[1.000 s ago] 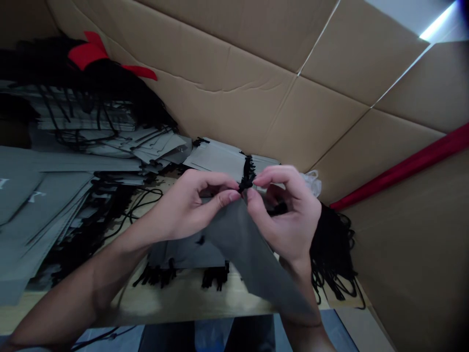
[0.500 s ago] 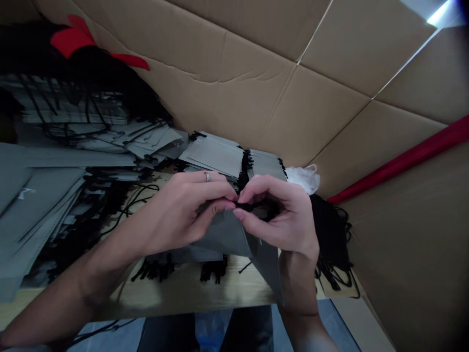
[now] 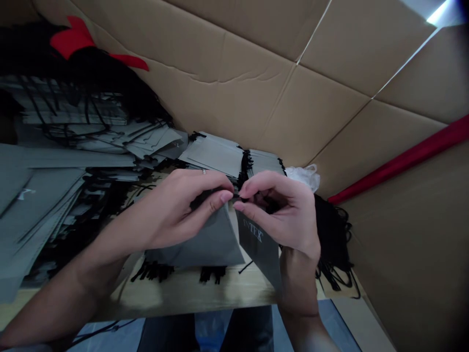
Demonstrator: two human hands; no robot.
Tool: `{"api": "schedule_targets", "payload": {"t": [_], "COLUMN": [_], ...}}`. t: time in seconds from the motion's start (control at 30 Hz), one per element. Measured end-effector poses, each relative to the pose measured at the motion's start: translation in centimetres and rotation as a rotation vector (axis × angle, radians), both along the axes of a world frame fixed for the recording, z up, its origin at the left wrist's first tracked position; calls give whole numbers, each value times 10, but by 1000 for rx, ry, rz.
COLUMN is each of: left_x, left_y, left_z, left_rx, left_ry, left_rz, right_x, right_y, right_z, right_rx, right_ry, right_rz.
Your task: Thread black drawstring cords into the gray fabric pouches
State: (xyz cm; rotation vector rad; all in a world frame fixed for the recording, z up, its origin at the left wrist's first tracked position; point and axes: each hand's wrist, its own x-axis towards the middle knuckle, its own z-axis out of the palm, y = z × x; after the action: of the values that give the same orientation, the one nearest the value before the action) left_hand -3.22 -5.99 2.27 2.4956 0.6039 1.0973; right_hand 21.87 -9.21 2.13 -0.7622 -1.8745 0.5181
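Close together over the table, both of my hands are pinched. My left hand (image 3: 179, 210), with a ring on one finger, has thumb and fingertip closed on a thin black cord (image 3: 236, 196). Facing it, my right hand (image 3: 289, 210) pinches the same cord, and more black cord is bunched inside its curled fingers. A grey sheet-like piece (image 3: 205, 242) hangs beneath the left hand. Under the right hand hangs a darker grey panel (image 3: 261, 254) with white letters, partly covered by the fingers. Whether the two panels are joined is hidden.
Grey pieces with black cord ends lie in a large pile (image 3: 44, 195) at left and in stacks (image 3: 216, 152) behind my hands. Black cords (image 3: 333, 244) and a clear plastic bag (image 3: 306, 177) lie at right. Cardboard walls (image 3: 234, 73) enclose the table (image 3: 190, 298).
My fingertips have drawn slightly apart, with the thin cord between them. The dark panel has swung so its white letters show, and a gap has opened between it and the grey piece.
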Motion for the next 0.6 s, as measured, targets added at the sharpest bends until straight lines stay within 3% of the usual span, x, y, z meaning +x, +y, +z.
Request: {"api": "schedule_targets", "payload": {"t": [0.13, 0.6], "left_x": [6, 3], "left_y": [-1, -9], "left_z": [1, 1], "left_rx": [-37, 54], "left_ry": [-45, -100], "left_rz": [-11, 78], "right_x": [1, 1], "right_y": [-1, -8], "right_z": [3, 9], "right_rx": [10, -7], "right_ry": [-32, 5], "right_rz": [-24, -131]}}
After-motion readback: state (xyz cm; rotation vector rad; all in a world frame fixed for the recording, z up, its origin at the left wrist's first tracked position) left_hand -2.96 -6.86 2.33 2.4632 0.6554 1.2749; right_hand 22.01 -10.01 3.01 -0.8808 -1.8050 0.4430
